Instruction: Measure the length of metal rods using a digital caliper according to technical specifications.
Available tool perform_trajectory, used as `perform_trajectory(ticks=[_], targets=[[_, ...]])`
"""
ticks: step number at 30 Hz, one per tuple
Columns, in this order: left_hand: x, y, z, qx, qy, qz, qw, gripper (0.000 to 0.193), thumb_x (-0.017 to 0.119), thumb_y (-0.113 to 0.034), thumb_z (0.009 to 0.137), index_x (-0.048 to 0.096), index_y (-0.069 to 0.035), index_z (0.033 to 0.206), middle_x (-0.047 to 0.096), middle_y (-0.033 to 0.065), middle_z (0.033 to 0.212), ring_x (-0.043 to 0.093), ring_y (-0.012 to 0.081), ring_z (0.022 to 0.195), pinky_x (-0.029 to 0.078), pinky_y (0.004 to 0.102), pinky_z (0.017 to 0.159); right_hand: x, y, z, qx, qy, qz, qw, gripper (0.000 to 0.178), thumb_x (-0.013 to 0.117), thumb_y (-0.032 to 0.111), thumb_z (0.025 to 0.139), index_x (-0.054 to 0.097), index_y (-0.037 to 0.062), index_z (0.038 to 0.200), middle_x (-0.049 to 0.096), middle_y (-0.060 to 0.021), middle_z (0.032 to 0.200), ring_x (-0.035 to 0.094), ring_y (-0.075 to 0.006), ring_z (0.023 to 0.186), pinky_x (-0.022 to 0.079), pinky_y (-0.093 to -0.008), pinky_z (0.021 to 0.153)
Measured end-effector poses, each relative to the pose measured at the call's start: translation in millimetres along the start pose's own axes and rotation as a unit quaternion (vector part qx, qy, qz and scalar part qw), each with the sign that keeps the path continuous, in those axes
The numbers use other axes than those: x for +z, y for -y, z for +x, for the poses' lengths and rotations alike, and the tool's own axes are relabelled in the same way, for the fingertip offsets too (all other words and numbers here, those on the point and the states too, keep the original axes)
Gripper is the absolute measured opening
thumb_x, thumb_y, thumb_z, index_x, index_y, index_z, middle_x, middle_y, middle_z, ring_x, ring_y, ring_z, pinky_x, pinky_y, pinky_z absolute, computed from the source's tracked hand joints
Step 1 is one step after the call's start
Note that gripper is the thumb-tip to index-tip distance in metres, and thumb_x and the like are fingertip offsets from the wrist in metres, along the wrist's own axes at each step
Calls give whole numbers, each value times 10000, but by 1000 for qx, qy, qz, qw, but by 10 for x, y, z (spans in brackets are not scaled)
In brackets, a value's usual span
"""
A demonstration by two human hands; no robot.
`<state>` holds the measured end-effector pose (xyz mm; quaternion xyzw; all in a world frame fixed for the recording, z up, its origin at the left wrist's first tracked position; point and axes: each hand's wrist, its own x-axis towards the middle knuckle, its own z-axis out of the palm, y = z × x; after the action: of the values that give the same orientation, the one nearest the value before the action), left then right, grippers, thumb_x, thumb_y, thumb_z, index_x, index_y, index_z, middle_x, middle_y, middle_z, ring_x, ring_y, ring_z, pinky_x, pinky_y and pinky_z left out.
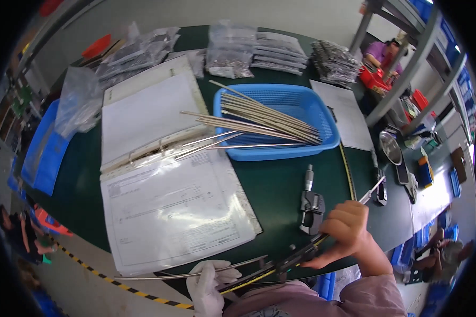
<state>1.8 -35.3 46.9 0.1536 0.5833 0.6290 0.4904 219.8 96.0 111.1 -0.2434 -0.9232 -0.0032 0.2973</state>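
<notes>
In the head view, a thin metal rod (158,277) is pinched by the left hand (209,285), which is covered by a white glove, at the near edge of the worktop (275,195); its right tip is placed close to the head of a dark caliper (296,259), but whether they are touching cannot be told. The caliper is gripped by the bare right hand (346,227), with the fingers curled around it. Just beyond this hand, a micrometer (312,203) is laid on the worktop. Toward the far edge, more rods (264,119) are kept in a blue basket (280,155), and their ends are extended over its left rim, above an open binder (143,82). Along the far edge, filled plastic bags (232,47) are stacked, and near the right edge a metal bowl (390,148) is seen.
</notes>
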Motion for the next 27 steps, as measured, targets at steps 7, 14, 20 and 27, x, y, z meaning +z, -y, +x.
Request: perform_trajectory(ticks=[7,14,20,27], targets=[[116,161,191,-30,-8,-58,998,425,454,-362,848,493,46,734,534,194,553,554,253,478,503,347,495,66,179,-225,-25,-20,-15,999,369,647,423,690,564,68,749,475,15,618,442,-101,449,305,-227,390],[219,112,205,14,82,-56,995,399,393,-330,892,524,33,792,560,160,720,560,253,624,490,347,579,157,301,-228,-39,-11,-18,999,390,587,394,765,574,19,868,544,-11,734,483,-80,508,345,-206,411],[479,45,16,30,107,64,992,382,386,-318,892,495,37,979,542,117,847,526,192,736,450,299,649,245,360,-188,-35,-61,31,997,398,601,386,663,510,32,821,432,-12,681,475,-132,574,351,-243,453],[322,152,156,71,72,15,995,369,441,-314,883,532,44,873,558,130,701,533,208,626,444,303,632,-74,-10,-179,137,-70,-80,985,404,659,483,654,587,111,795,453,0,586,508,-142,509,373,-284,406]])
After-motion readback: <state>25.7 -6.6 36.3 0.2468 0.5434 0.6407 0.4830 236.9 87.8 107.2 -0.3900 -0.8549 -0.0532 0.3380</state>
